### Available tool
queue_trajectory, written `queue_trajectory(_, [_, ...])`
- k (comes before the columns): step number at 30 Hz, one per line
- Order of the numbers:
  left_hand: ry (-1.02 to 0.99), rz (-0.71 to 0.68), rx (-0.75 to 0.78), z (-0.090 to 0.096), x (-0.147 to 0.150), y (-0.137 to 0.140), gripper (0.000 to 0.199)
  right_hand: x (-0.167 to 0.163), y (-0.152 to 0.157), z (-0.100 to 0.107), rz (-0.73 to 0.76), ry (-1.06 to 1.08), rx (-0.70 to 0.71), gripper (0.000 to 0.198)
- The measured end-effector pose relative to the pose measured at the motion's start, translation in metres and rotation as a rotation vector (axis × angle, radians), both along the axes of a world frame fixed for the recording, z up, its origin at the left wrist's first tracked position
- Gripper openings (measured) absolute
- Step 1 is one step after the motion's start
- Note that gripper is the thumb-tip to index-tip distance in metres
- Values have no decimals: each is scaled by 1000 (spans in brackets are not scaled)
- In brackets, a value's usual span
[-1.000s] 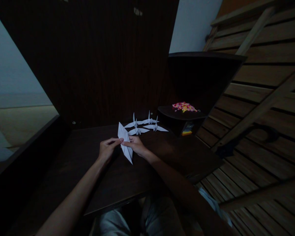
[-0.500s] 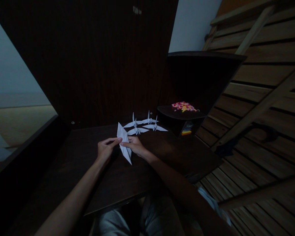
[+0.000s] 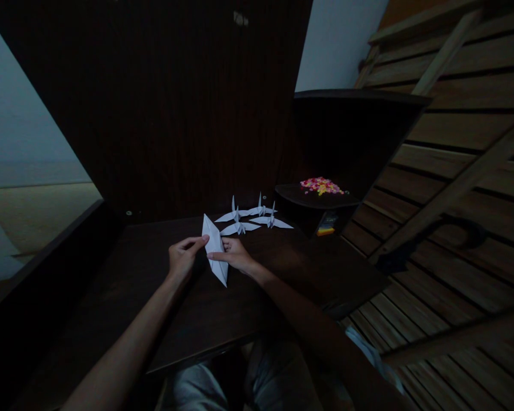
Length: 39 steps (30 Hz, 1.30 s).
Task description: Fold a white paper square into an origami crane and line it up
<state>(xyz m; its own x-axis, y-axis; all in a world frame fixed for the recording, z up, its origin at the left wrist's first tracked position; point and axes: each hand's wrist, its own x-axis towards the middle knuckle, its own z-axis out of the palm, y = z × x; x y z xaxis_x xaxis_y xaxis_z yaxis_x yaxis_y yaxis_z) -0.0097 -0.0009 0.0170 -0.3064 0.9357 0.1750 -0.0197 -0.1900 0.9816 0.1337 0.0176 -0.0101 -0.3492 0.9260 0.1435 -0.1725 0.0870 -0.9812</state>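
Observation:
A white folded paper (image 3: pixel 215 242), a long diamond shape with pointed ends, is held above the dark desk, tilted with its top to the left. My left hand (image 3: pixel 183 254) pinches its left edge, thumb on the front near the upper half. From the right, my right hand (image 3: pixel 236 254) grips the lower middle, with the thumb across the front and fingers behind. Just beyond the paper stand several white origami cranes, among them a near one (image 3: pixel 240 228) and a right one (image 3: pixel 271 221), wings spread.
The dark wooden desk (image 3: pixel 124 297) meets a tall back panel (image 3: pixel 175 114). At right, a corner shelf (image 3: pixel 289 195) carries a pile of small pink and yellow pieces (image 3: pixel 321 185). Below it sits a small yellow-edged item (image 3: pixel 325 231). A slatted wooden structure (image 3: pixel 454 165) rises at far right.
My left thumb has shifted slightly up and left along the paper. My right thumb now lies a little lower across it. The paper has turned slightly; the cranes stay put.

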Motion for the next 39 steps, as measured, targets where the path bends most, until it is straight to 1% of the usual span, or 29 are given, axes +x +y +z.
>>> queue_trajectory(3, [-2, 18, -12, 0, 0, 0, 28, 1, 1, 0, -11, -10, 15, 43])
queue_trajectory(5, [5, -6, -20, -1, 1, 1, 31, 1, 3, -1, -28, 2, 15, 45])
queue_trajectory(9, [37, -141, -52, 0, 1, 0, 38, 4, 6, -1, -50, 41, 9, 48])
queue_trajectory(11, [69, -184, -57, 1, 1, -1, 38, 5, 6, -1, -55, 50, 12, 47])
queue_trajectory(15, [81, -127, -28, 2, 1, -2, 35, 5, 3, 2, -51, 61, 4, 50])
queue_trajectory(20, [-35, -72, -26, -1, 0, 0, 30, 3, 1, 3, -31, 43, -20, 59])
queue_trajectory(24, [-82, -64, -19, -3, 1, 1, 26, 2, 3, 0, -44, 47, -10, 57])
queue_trajectory(27, [-95, -42, -19, -4, 2, 1, 26, 2, 3, -1, -47, 53, -17, 59])
queue_trajectory(30, [-111, -10, -27, -4, 3, 2, 28, 2, 1, -1, -48, 43, -40, 67])
queue_trajectory(36, [-123, -4, -29, -2, 3, 1, 30, 3, 2, -1, -47, 50, -51, 73])
queue_trajectory(39, [-152, 5, -16, -2, 2, 2, 30, 2, 2, -2, -49, 59, -67, 81])
